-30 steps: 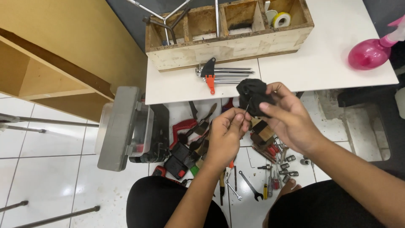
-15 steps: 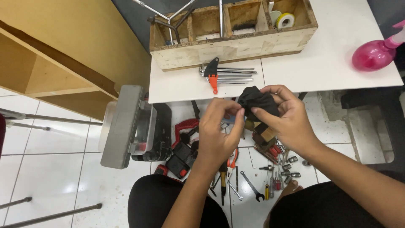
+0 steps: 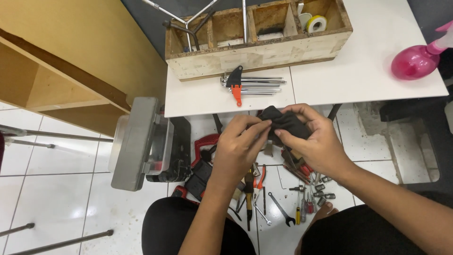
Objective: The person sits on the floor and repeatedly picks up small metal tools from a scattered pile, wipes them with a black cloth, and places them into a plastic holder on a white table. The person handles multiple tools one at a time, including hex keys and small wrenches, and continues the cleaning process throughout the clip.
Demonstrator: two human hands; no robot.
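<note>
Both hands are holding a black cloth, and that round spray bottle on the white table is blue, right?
Not quite. Both hands, left hand and right hand, do hold the black cloth, but the round spray bottle on the white table is pink, not blue. The head view shows it.

We find our hands hemmed in: white table (image 3: 368,71) edge just ahead, scattered tools (image 3: 283,193) crowding the floor below, grey case (image 3: 134,141) blocking leftward.
</note>
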